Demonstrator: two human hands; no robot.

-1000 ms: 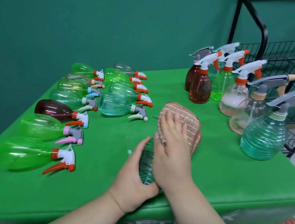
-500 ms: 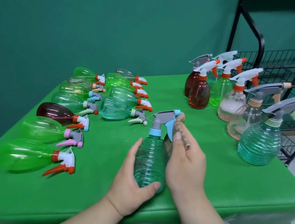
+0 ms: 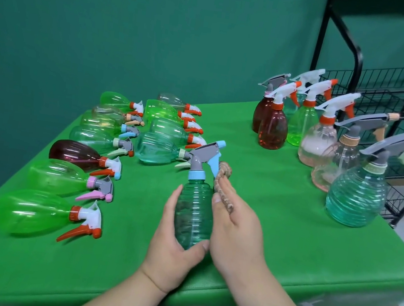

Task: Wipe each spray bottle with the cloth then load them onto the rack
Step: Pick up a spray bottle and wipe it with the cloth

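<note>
A ribbed teal spray bottle [image 3: 193,216] with a grey and blue trigger head stands upright near the table's front edge. My left hand [image 3: 172,247] grips its body from the left and below. My right hand [image 3: 235,232] presses a brown woven cloth [image 3: 222,184] against the bottle's right side, the cloth pinned under my fingers. Several green and brown spray bottles [image 3: 62,177] lie on their sides at the left. Several more bottles [image 3: 356,195] stand upright at the right.
A black wire rack [image 3: 391,91] stands beyond the table's right edge with its shelves bare. The green-covered table [image 3: 276,228] has open cloth between the two bottle groups. The teal wall lies behind.
The bottle went from lying covered under the cloth to standing upright. My right hand moved the cloth off the top and down to the bottle's right side.
</note>
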